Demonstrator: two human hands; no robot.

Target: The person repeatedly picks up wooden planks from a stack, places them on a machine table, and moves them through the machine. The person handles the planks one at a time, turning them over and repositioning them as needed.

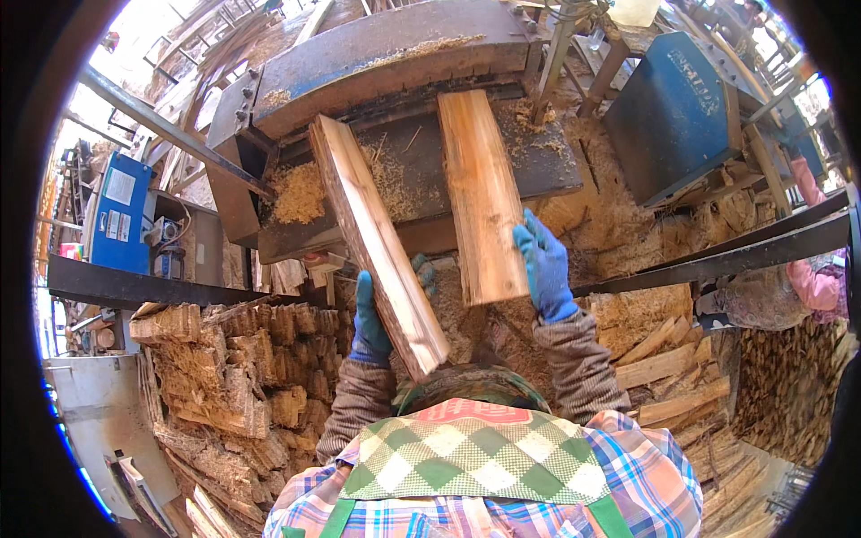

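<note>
My left hand (pixel 369 325), in a blue glove, grips a long narrow wooden slab (pixel 381 242) with rough bark along its edge. Its thumb shows at the slab's left side, and gloved fingertips (pixel 423 273) come out on the right. A wider, flat wooden board (pixel 480 197) lies to the right of the slab, its far end on the dark metal bed (pixel 399 193) of a machine. My right hand (pixel 545 269), gloved too, holds this board by its near right edge; the fingers under it are hidden. Both pieces slant away from me toward the machine's opening.
Sawdust (pixel 299 193) is heaped on the bed's left side. A heavy metal housing (pixel 386 54) spans the far side. Stacked split wood (pixel 233 368) stands to my left, more wood (pixel 673 377) to my right. Another person's pink sleeve (pixel 816 282) shows at far right, near a blue machine cover (pixel 677 117).
</note>
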